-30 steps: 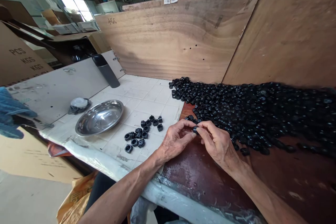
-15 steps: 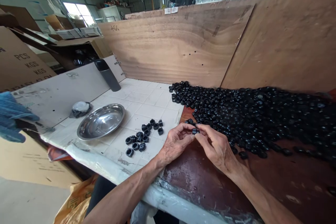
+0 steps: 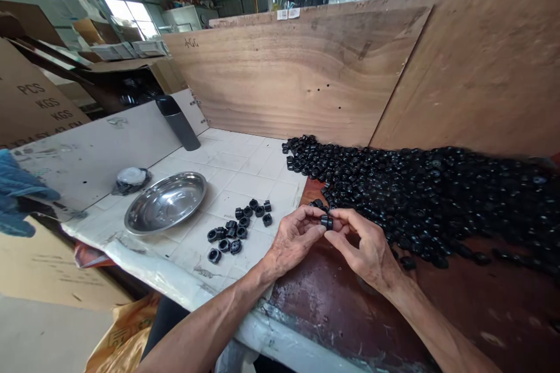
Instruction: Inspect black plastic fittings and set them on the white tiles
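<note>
One black cap (image 3: 326, 222): pinched in your left hand (image 3: 292, 240)
Your right hand (image 3: 368, 246): thumb and finger spread wider than before
Cap's support: probably your left alone now

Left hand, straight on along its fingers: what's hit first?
Past the small black part at its fingertips, the left hand would likely meet the right hand first, though depth between them is hard to judge.

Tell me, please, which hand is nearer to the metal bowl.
Left. The left hand is to the right of the metal bowl, with a small group of black parts between them; the right hand is farther right, beyond the left hand.
</note>
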The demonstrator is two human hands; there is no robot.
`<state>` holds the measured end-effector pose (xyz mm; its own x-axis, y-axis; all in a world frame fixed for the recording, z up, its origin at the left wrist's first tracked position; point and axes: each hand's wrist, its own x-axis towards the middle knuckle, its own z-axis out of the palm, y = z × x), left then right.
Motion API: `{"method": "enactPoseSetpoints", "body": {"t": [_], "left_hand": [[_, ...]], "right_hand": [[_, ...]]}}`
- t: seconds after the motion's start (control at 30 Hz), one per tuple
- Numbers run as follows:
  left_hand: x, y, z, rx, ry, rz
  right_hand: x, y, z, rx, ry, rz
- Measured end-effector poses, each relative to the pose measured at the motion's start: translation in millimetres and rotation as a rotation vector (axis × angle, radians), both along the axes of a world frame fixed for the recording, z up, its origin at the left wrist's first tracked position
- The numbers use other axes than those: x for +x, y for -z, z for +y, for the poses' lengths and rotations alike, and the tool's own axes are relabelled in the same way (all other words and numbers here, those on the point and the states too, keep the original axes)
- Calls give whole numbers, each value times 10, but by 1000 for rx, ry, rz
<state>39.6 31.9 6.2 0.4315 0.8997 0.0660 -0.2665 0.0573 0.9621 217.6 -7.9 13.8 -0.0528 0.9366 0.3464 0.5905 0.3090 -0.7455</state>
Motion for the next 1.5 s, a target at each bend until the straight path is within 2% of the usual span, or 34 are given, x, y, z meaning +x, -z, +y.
{"method": "enactPoseSetpoints", "body": {"t": [0.13,0.33,0.47,0.6,0.8,0.93,1.07,1.2,1.3,1.37,1.5], "left_hand": [[-2,-24,0,1,-20,-3],[-8,-26,0,-32,5,-30],[-15,-12,8,-55,-26,-19],[-20,-3,9,-53,2,6],[-14,-3,8,96,-25,123],[-25,-22,5,-6,-9,56],[-36,-27,7,-16,-10,51],[-26,-16,6,-60,15,10],[-13,-12,0,-2,17,17],[-14,-19,0,-8,6,13],[-39,-43,10,-92,3,-26]], "right_hand": [[-19,53,9,37,13,-117],[-37,58,-4,63,-32,-18],[-28,101,9,57,15,-45],[-61,73,15,83,6,8],[-93,67,-7,-179,89,132],[-72,77,-5,-7,53,76],[-65,54,-1,-49,75,54],[-64,66,-4,29,50,33],[-63,77,-8,-107,111,90],[-67,72,-12,-123,124,141],[-98,83,-22,62,53,48]]}}
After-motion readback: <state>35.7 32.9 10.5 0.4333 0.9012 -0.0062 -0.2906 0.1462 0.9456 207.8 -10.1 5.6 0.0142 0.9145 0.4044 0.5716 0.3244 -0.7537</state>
